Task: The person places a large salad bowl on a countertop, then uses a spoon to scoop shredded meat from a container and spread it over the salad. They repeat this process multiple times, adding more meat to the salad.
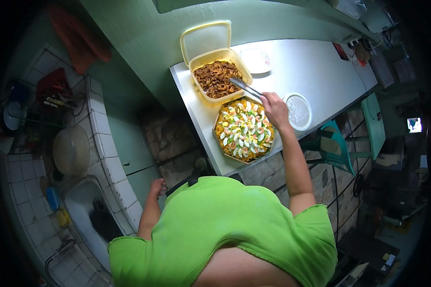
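Note:
My right hand (275, 110) is closed around metal tongs (245, 87). The tips of the tongs reach into shredded brown food (216, 79) inside a yellowish plastic container (200, 92), whose lid (206, 40) stands raised at the back. Just in front of it, an octagonal tray (234, 157) holds a yellow-orange dish (246, 131) topped with egg slices, shrimp and green bits. My right wrist passes beside the tray's right edge. Down at my left side, my left hand (159, 185) has its fingers curled near a dark strap; nothing shows in it.
A white plate (256, 61) and a round, clear-lidded tub (298, 112) are on the white table (316, 62). A green chair (337, 148) stands beyond its right side. To the left are a tiled counter (111, 158) and a sink (84, 201).

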Available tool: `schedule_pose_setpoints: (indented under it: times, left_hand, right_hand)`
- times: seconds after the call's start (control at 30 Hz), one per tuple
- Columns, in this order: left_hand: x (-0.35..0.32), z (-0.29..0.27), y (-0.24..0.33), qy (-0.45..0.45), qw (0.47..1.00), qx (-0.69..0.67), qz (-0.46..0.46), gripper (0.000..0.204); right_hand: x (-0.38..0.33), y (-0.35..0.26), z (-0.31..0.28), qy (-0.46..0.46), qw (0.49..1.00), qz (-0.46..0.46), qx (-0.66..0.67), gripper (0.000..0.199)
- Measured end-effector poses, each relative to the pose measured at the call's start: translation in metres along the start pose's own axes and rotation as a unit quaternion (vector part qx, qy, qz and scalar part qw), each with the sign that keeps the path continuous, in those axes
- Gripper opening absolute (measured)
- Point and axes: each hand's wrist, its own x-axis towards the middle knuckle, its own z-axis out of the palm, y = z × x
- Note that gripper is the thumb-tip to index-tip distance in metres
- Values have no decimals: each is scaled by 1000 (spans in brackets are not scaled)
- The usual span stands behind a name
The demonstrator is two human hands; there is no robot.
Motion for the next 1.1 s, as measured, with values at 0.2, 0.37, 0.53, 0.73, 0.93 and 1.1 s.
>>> schedule_pose_setpoints:
  times: [0.2, 0.37, 0.53, 0.73, 0.93, 1.1]
  left_hand:
    - [-6, 3, -8, 6, 998, -53, 14, 33]
    - [-16, -6, -18, 31, 997, -68, 15, 34]
    - [-19, -10, -36, 32, 997, -68, -14, 34]
    - [-21, 3, -46, 32, 997, -70, -17, 34]
    - [-46, 35, -23, 48, 996, -79, -14, 34]
    - [-77, 73, -32, 63, 992, -107, 17, 34]
  right_hand:
    - [68, -24, 66, -60, 993, 10, -103, 27]
    - [98, -40, 92, -86, 980, -65, -167, 17]
    - [111, -36, 86, -123, 977, -70, -159, 17]
    - [102, -14, 47, -122, 989, 39, -73, 29]
    - [119, -20, 82, -142, 957, -112, -227, 21]
    - [136, -4, 76, -146, 980, -79, -113, 26]
